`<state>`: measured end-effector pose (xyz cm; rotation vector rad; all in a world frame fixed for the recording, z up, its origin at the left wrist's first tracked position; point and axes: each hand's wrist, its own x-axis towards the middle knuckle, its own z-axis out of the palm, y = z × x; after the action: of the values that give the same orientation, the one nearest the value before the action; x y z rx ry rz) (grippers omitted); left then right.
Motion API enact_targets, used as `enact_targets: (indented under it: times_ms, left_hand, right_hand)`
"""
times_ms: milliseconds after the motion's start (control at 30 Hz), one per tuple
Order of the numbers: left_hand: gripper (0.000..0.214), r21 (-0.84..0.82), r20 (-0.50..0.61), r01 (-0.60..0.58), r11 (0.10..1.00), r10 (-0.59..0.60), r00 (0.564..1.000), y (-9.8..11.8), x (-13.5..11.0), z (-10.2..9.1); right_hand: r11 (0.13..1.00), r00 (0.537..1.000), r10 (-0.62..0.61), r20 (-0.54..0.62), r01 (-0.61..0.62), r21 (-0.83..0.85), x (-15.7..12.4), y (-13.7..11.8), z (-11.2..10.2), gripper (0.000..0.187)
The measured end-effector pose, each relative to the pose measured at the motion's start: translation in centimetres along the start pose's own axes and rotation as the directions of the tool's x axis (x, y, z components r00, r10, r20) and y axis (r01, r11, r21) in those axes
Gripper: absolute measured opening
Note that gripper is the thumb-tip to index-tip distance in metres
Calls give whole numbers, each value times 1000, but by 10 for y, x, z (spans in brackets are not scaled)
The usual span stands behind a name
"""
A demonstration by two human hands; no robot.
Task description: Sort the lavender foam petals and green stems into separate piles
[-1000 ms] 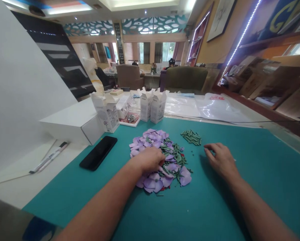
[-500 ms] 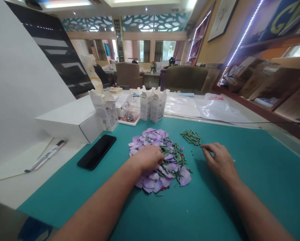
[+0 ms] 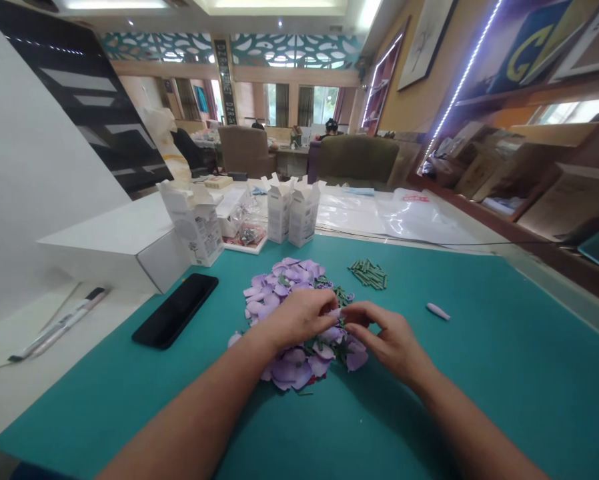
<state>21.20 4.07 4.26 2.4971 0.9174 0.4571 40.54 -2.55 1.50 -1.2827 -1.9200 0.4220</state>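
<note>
A heap of purple petal pieces mixed with small green parts lies on the teal mat. Both hands meet over its near side. My left hand has its fingers pinched on a small purple petal piece at the fingertips. My right hand reaches in from the right, its thumb and forefinger closed toward the same spot. What the right fingers grip is too small to name. A small pile of green stem pieces lies behind the heap.
A black phone lies left on the mat. A pale small piece lies to the right. White cartons, a white box, a tray of parts, pens and plastic sheeting are behind.
My right hand left the mat at the right and came left to meet the left hand over the heap. A pale piece now shows where it rested. The view shifted slightly.
</note>
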Motion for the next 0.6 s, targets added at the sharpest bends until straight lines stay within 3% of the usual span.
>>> enact_targets:
  times_ms: [100,267,400,500,600]
  left_hand:
    - [14,-86,-66,8,996,-14,998,5,3,11]
    - [17,-181,-1,49,982,-50,999,8,3,10]
    - [18,-173,-115,129,977,-150,982,-11,-1,-13]
    - [18,-97,-244,264,960,-280,928,-35,-7,-36]
    - [21,42,-278,437,898,-410,869,-57,-13,-52]
  right_hand:
    - [998,999,-32,-42,29,-59,0,2,-2,21]
    - [977,997,-77,5,77,-198,3,19,-12,23]
    - [935,980,32,-197,-99,-340,5,60,-31,36]
    - [858,914,132,-384,-300,-418,-1,103,-52,46]
    - [762,855,235,-462,-457,-458,-13,144,-71,43]
